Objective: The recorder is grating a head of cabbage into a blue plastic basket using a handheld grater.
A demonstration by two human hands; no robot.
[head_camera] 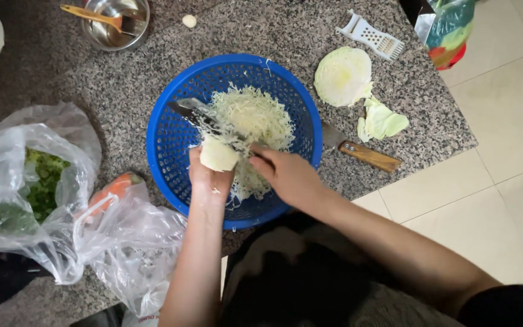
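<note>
A blue plastic colander (171, 145) sits on the granite counter and holds a heap of shredded cabbage (255, 115). My left hand (209, 175) grips a pale cabbage chunk (218, 155) over the colander's near side. My right hand (287, 172) holds the handle of a metal slicer blade (204, 116), which reaches across the colander toward the upper left, above the shreds. The cabbage chunk rests against the blade.
A halved cabbage (342, 75), loose leaves (381, 120), a wooden-handled knife (364, 154) and a white grater (370, 35) lie to the right. A steel bowl with a wooden-handled utensil (115, 23) stands at the back. Plastic bags with greens (37, 181) and a carrot (111, 189) lie left. The counter edge drops off on the right.
</note>
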